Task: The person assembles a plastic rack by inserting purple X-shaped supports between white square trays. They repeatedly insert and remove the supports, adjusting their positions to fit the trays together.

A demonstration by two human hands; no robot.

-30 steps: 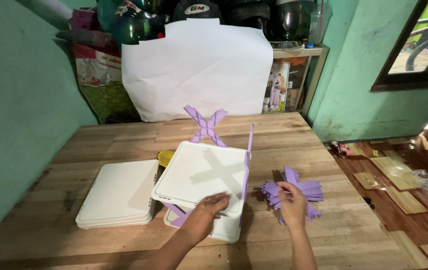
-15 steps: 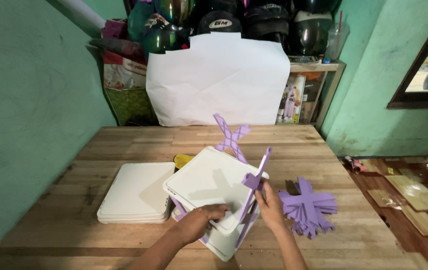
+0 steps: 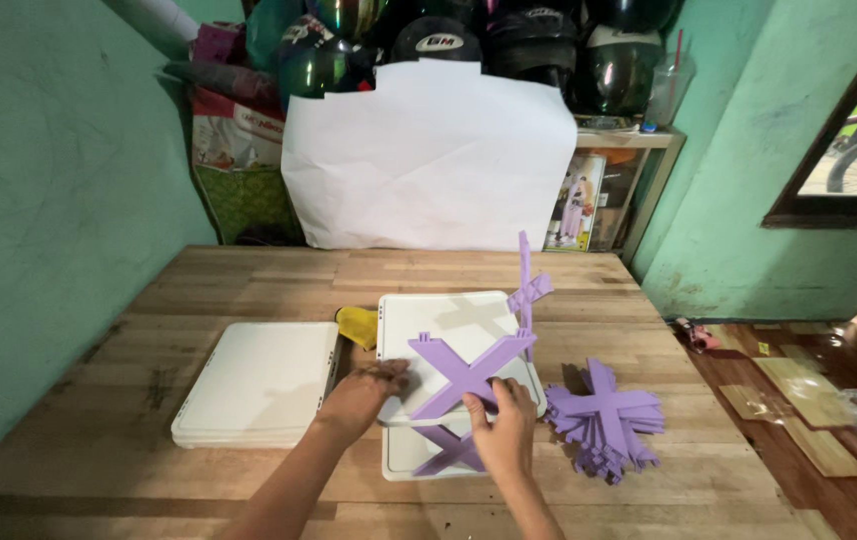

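Purple X-brace [image 3: 469, 372] flat, arms diagonal

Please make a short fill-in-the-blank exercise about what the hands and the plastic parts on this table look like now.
1. The right hand grips a purple brace shaped like the letter ____.
2. The left hand rests on the edge of a ____ panel.
3. The loose pile of purple braces lies to the ____ of the right hand.
4. All these parts lie on a ____ table.

Missing words: X; white; right; wooden
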